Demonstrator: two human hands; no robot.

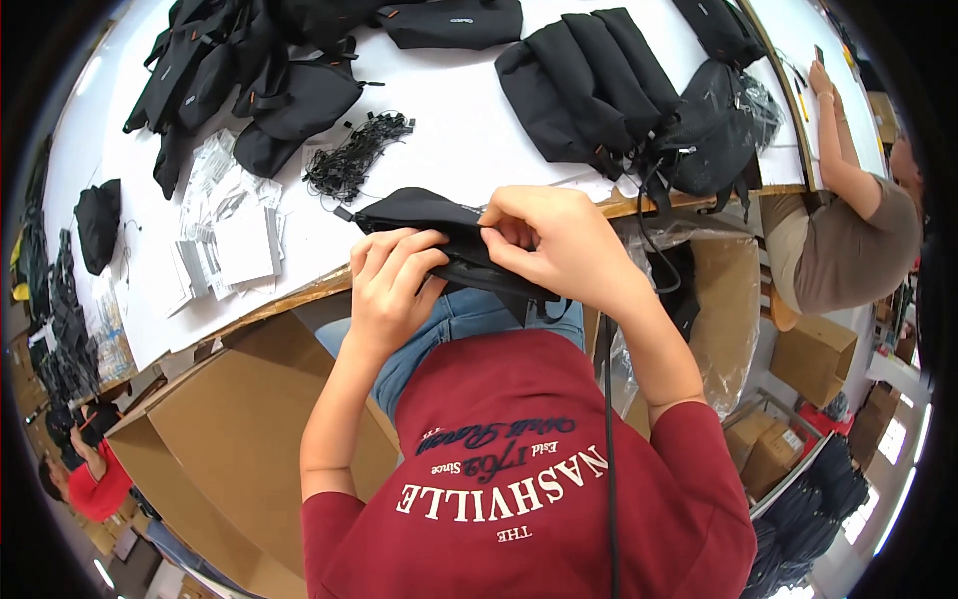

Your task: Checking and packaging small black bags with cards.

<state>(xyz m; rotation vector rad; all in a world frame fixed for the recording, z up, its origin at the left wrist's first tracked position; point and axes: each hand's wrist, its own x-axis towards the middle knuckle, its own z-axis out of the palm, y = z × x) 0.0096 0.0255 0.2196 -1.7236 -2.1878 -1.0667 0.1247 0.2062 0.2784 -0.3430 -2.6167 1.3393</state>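
Head view, frame centre: black fabric pouch [414, 208], slack, mouth parted. Quantity: one pouch; two hands [392, 285] [569, 240]; left curls over its edge, right pinches it.

Running free toward twelve o'clock from the black pouch [414, 207], over bare white tabletop [454, 105], between the bunch of black cords [354, 155] at ten to eleven and the row of folded black bags [589, 90] at one to two, but ending against a flat black bag [454, 25] farther up. Meeting heaped black bags [284, 100] beyond the cords, then white tags [244, 245] at nine, with bare tabletop opening again past these. Being hemmed in below the table edge by a cardboard box [249, 419] at seven to eight and a plastic-draped carton [733, 319] at three to four.
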